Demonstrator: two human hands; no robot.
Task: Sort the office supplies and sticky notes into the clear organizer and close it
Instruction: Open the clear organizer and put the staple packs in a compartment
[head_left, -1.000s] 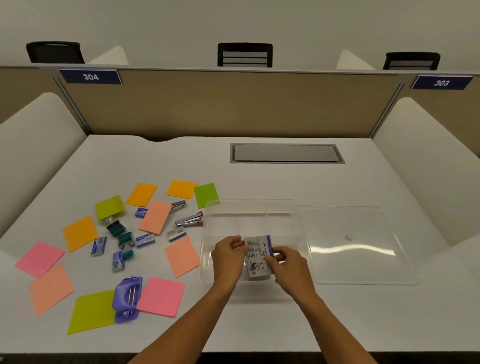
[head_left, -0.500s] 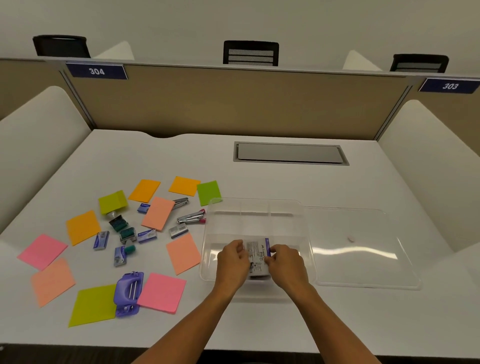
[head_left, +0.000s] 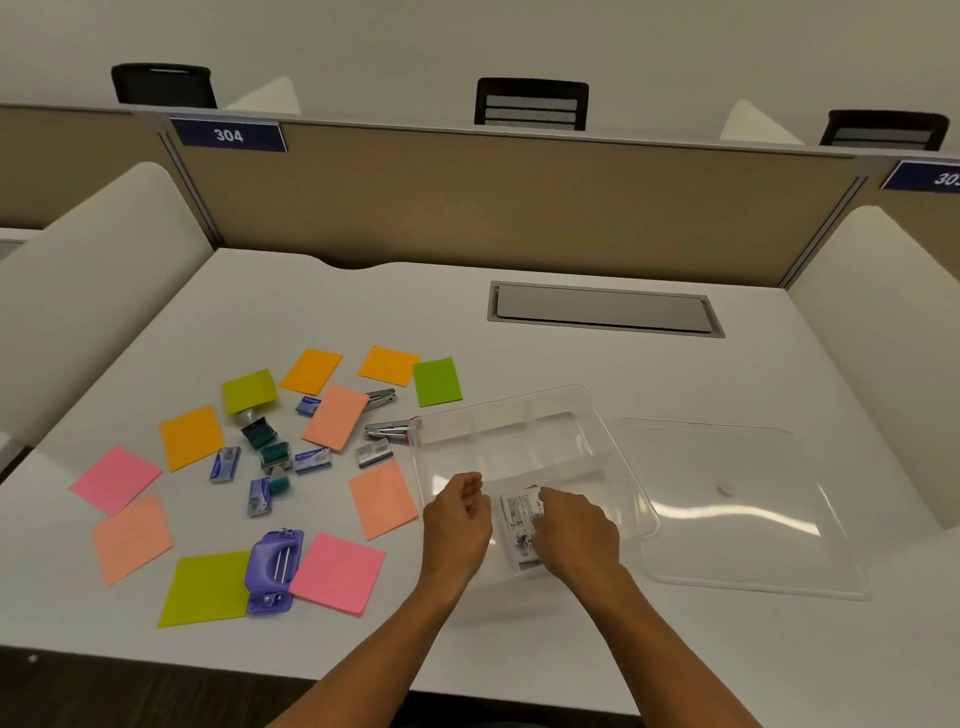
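The clear organizer (head_left: 613, 441) lies open on the white desk, with its clear lid (head_left: 743, 499) flat to its right. A small printed box with a purple edge (head_left: 517, 525) lies in the organizer's near compartment. My right hand (head_left: 576, 535) rests on the box's right side, fingers curled over it. My left hand (head_left: 457, 519) hovers just left of the box with loosely curled fingers, holding nothing. Several sticky notes, such as a pink one (head_left: 337, 571) and a peach one (head_left: 382, 499), lie scattered to the left.
A purple hole punch (head_left: 272, 569), several small staple boxes (head_left: 311, 460), two metal staplers (head_left: 389, 428) and teal stamps (head_left: 257, 434) sit among the notes. A grey cable hatch (head_left: 602, 309) lies at the back. Partition walls enclose the desk.
The box has been lowered into the organizer's near compartment. My left hand has let go of it and drawn slightly left; my right hand stays on it. The camera tilted.
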